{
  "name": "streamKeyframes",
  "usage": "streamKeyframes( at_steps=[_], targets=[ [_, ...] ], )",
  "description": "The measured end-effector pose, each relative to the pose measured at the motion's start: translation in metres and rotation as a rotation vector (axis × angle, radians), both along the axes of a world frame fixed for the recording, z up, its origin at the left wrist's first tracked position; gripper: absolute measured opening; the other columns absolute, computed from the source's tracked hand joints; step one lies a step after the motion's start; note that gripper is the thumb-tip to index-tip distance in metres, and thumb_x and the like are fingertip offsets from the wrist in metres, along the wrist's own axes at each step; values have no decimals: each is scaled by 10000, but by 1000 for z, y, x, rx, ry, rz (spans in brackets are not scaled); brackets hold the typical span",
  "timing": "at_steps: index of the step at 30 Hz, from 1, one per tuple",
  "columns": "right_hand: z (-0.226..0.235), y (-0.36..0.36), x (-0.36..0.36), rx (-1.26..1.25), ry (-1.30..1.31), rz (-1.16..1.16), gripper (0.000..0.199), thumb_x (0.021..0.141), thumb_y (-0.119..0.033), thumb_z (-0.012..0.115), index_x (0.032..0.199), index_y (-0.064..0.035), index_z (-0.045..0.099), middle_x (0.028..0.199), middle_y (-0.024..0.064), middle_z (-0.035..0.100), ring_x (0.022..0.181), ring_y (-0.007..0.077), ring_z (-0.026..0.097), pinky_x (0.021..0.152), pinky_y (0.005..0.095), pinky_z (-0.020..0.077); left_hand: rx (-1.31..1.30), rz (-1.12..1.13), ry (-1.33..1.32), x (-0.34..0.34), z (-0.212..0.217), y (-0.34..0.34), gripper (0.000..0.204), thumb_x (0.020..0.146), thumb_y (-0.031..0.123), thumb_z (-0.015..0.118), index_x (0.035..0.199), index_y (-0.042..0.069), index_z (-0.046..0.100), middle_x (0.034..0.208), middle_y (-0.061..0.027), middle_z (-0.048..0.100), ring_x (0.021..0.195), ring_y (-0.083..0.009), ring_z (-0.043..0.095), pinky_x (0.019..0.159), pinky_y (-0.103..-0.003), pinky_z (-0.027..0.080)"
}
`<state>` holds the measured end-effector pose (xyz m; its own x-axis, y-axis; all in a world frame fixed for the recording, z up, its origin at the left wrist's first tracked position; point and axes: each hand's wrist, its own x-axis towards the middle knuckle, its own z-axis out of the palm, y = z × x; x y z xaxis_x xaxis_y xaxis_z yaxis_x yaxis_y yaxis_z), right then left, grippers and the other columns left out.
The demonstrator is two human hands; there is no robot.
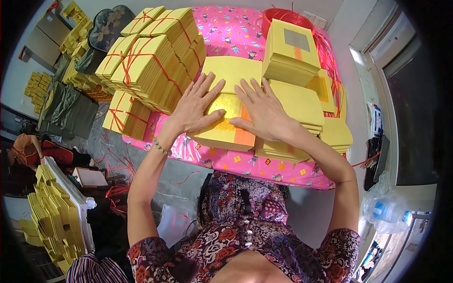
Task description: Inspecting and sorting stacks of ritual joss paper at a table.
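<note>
The gold-foiled yellow paper stack (pixel 228 104) sits at the near edge of the pink-covered bench (pixel 226 40). Over its top, the left hand (pixel 197 104) and right hand (pixel 265 111) lie palm-down, fingers spread, gripping nothing. Left of this stack stand red-tied paper bundles (pixel 148 61); behind it, rightward, a taller paper block (pixel 289 59).

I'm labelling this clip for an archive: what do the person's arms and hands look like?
The left hand and right hand are gloveless. A greenish beaded bracelet is worn on the left. Short, dark purple sleeves carry red flowers and pale swirls.
</note>
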<state>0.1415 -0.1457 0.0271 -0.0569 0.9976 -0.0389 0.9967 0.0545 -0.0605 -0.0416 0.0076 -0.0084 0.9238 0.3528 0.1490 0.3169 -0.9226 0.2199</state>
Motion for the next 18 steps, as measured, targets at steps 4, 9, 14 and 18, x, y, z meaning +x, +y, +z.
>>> streamKeyframes(
  at_steps=[4,9,14,18],
  targets=[
    [-25,12,4,188,24,130,869,921,-610,401,1455,53,228,1518,244,215,1432,367,149,1176,473,113,8,4,14,2,2,-1,737,892,590,454,1506,240,249,1556,-158,186,1440,-359,148,1161,-488,158],
    [-33,8,6,167,130,138,877,926,-605,401,1460,60,198,1529,241,185,1438,373,122,1173,468,137,12,-34,-42,2,-5,1,726,906,556,462,1502,194,262,1550,-201,167,1438,-367,145,1162,-472,171],
    [-33,8,7,150,143,125,842,946,-577,377,1460,64,193,1532,242,177,1440,371,115,1173,466,140,-21,-47,-53,4,-5,3,720,914,547,459,1498,172,269,1542,-222,169,1434,-376,153,1158,-445,203],
    [-29,13,10,152,238,121,709,968,-451,435,1432,60,272,1503,242,254,1417,386,192,1162,467,182,-14,-35,-34,3,-2,4,717,916,561,454,1492,170,284,1534,-217,204,1428,-377,176,1155,-457,204]
  ],
)
